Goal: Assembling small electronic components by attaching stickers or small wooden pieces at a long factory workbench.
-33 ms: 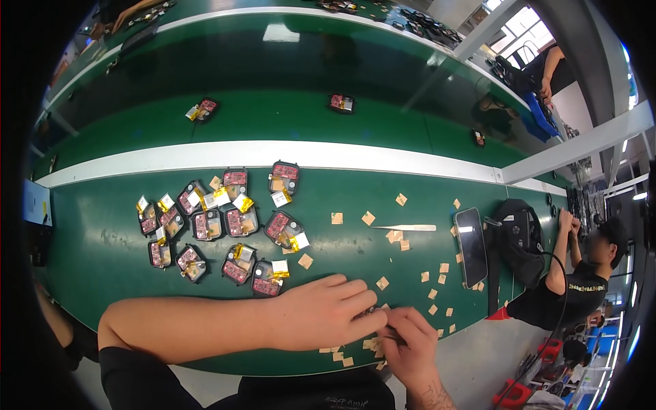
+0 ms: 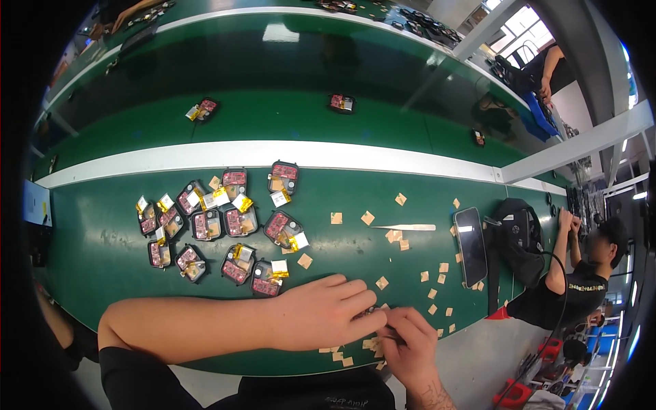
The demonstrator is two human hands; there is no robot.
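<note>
My left hand (image 2: pixel 328 313) reaches across the near edge of the table, its fingers bent and closed. Against its fingertips, my right hand (image 2: pixel 411 342) is pinched shut. A small dark item shows in slivers between the fingers; the hands cover most of it. Small tan adhesive squares (image 2: pixel 348 361) lie under and around both hands. Beyond my left forearm stand several open black device cases (image 2: pixel 206 224) with pink circuit boards. Silver and yellow battery packs (image 2: pixel 281 268) lie in or hang out of many of them. The nearest case (image 2: pixel 264 280) sits just past my left wrist.
Tweezers (image 2: pixel 406 227) lie on the green table (image 2: pixel 328 260) near more tan squares. To the right are a phone (image 2: pixel 471 247) and a black bag (image 2: pixel 517 236). Past a white rail (image 2: pixel 328 156), a green belt carries a few cases. A co-worker (image 2: pixel 581 266) sits at right.
</note>
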